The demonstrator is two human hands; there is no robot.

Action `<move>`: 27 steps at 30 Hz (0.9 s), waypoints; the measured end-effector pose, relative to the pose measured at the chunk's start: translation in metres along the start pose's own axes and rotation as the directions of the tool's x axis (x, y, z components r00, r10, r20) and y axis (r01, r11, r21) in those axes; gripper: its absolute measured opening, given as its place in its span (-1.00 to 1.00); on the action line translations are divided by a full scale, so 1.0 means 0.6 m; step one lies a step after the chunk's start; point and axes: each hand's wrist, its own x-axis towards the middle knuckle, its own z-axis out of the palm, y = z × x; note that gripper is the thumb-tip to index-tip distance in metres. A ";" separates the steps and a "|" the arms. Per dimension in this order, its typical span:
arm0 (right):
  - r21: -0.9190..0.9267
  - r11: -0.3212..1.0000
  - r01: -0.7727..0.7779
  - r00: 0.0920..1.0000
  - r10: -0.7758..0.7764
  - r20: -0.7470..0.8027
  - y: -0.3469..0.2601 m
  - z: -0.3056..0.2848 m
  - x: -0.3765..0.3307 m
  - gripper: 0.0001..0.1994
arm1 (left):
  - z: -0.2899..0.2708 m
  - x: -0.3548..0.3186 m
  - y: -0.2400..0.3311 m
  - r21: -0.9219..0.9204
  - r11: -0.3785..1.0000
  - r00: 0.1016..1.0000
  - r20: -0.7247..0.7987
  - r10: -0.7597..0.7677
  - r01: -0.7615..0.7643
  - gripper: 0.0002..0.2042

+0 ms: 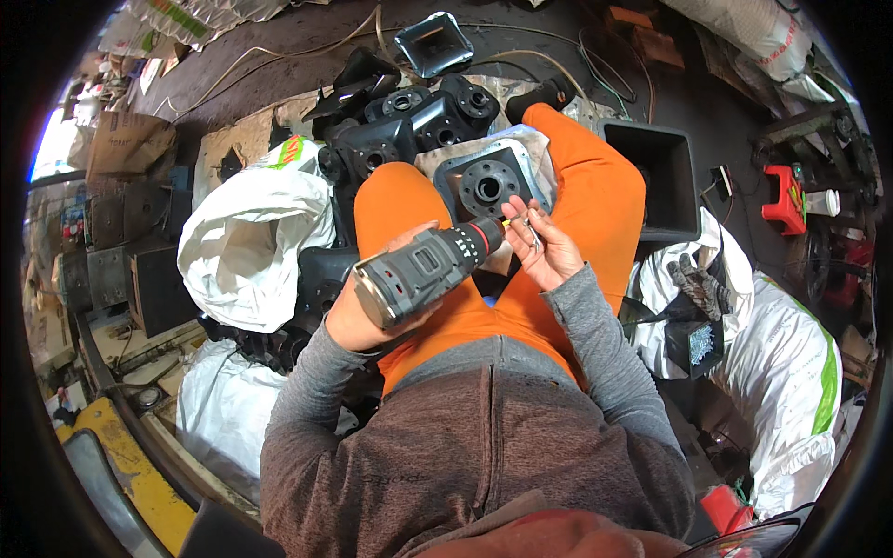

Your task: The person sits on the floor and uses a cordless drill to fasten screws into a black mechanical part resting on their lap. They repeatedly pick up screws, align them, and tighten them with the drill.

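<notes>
My left hand (352, 314) is wrapped round a grey and black cordless drill (423, 267) with a red ring near its chuck. The drill points up and to the right, its tip close to the fingers of my right hand (554, 253). That hand is closed, palm up, on small shiny metal pieces that look like screws (534, 232); a yellowish bit end shows beside them. Just beyond, between my knees, rests a black square-edged moulded part (453, 182) with a round, holed flange and a dark central opening.
Several similar black parts (377, 139) are piled beyond my left knee. An open white sack (233, 242) stands left. On the right are a deep black bin (690, 177), a small box of screws (702, 342), a dark glove (698, 286) and a red stool (783, 200). Hoses cross the floor.
</notes>
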 end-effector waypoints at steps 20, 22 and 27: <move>0.109 0.993 0.034 0.987 -0.016 -0.161 0.040 0.021 -0.015 -0.92 | 0.005 0.013 0.016 0.131 0.991 0.993 0.103 -0.052 0.039 -0.37; 0.088 0.995 0.055 0.983 -0.039 -0.178 0.044 0.024 -0.016 -0.90 | 0.005 0.011 0.026 0.151 0.987 0.990 0.114 -0.080 0.062 -0.34; -0.025 0.999 0.042 0.954 -0.048 -0.296 0.046 0.021 0.000 -0.83 | 0.010 0.020 0.041 0.427 0.903 0.952 0.262 -0.161 0.035 -0.31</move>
